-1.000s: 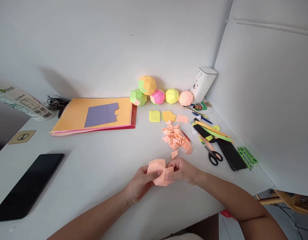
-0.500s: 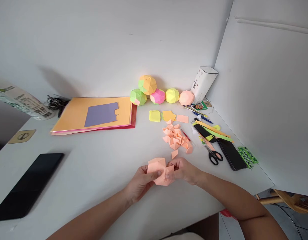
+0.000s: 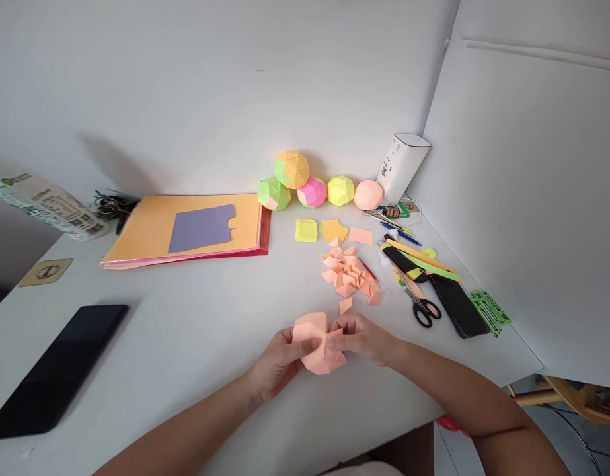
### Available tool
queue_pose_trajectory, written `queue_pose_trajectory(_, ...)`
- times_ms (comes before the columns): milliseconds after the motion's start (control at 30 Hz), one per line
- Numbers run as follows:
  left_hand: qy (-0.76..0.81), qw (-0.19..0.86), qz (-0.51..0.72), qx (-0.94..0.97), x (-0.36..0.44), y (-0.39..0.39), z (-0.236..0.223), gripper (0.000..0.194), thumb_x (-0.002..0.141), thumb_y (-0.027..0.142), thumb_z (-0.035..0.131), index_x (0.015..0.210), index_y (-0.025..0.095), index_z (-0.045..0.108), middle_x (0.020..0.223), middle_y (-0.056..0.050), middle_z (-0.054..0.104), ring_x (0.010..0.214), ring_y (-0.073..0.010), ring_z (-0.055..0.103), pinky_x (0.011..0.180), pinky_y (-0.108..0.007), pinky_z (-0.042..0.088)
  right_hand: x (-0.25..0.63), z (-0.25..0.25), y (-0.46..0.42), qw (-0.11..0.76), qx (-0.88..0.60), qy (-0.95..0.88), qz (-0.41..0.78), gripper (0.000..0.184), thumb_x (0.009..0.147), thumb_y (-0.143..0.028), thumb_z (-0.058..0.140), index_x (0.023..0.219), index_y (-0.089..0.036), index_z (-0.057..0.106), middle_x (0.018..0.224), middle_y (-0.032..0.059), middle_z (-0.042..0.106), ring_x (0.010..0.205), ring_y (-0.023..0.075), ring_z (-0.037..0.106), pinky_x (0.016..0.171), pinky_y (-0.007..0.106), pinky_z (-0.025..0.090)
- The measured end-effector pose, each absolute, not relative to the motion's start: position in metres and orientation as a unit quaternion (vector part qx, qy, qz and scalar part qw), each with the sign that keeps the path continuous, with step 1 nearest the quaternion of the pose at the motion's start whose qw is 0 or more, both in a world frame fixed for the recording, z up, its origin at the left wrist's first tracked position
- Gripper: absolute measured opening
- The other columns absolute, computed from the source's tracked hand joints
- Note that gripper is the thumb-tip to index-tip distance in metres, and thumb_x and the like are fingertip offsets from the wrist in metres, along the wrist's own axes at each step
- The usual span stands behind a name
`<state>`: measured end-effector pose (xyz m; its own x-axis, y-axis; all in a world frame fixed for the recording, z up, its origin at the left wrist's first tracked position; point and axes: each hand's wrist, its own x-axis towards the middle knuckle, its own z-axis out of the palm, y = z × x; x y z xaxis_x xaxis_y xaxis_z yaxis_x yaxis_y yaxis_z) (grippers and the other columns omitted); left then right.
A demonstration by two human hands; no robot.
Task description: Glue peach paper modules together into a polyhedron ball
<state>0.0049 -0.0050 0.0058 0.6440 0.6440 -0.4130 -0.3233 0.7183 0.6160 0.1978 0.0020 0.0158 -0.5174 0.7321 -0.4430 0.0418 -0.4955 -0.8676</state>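
Observation:
Between my two hands, above the near part of the table, is a partly built peach paper ball [image 3: 312, 327] of folded facets. My left hand [image 3: 283, 357] grips its left side, thumb pressed on the front face. At its right edge my right hand [image 3: 360, 338] pinches a flap of the same ball between thumb and fingers; the fingertips behind the paper are hidden. Just beyond lies a loose pile of folded peach paper pieces [image 3: 345, 272], with one single piece [image 3: 345, 305] nearest my right hand.
Finished paper balls [image 3: 291, 169] stand against the wall. Scissors [image 3: 423, 309], a black phone [image 3: 458, 305], paper strips [image 3: 423, 261] and pens [image 3: 401, 231] lie at right. At left are a paper stack [image 3: 156, 225], a dark tablet-like slab [image 3: 61, 363] and a bottle [image 3: 47, 201].
The lower part of the paper ball has tipped slightly downward, and a pointed flap now sticks out at its lower right. Both hands stay nearly in place.

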Motion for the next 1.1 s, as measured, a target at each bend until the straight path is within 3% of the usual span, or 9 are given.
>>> queue_pose_trajectory(300,0.327,0.868,0.279,0.248,0.0058,-0.0048,0.0067,0.027,0.07,0.026,0.072,0.093,0.011,0.071,0.086,-0.01,0.071,0.086,-0.024,0.062,0.077,-0.033,0.044,0.1973,0.0158,0.0004,0.232,-0.452,-0.461,0.727,0.02,0.069,-0.028,0.067,0.061,-0.015,0.054,0.059,-0.0032,0.05,0.056,0.0089,0.044,0.053,0.023,0.032)
queue_pose_trajectory(900,0.333,0.865,0.269,0.262,0.0049,-0.0062,0.0065,0.026,0.071,0.027,0.072,0.091,0.011,0.072,0.091,-0.013,0.072,0.09,-0.0268,0.064,0.075,-0.033,0.046,0.1978,0.0205,0.0021,0.216,-0.442,-0.46,0.739,0.028,0.07,-0.041,0.069,0.065,-0.015,0.061,0.063,-0.0023,0.055,0.06,0.0096,0.048,0.058,0.024,0.036)
queue_pose_trajectory(1100,0.321,0.856,0.312,0.258,0.0064,-0.0074,0.0029,0.027,0.074,0.028,0.07,0.096,0.012,0.07,0.093,-0.012,0.072,0.091,-0.0254,0.064,0.081,-0.034,0.046,0.1935,0.0165,0.0006,0.284,-0.474,-0.411,0.725,0.024,0.068,-0.037,0.07,0.062,-0.015,0.063,0.059,-0.0021,0.055,0.058,0.0098,0.047,0.057,0.025,0.034)
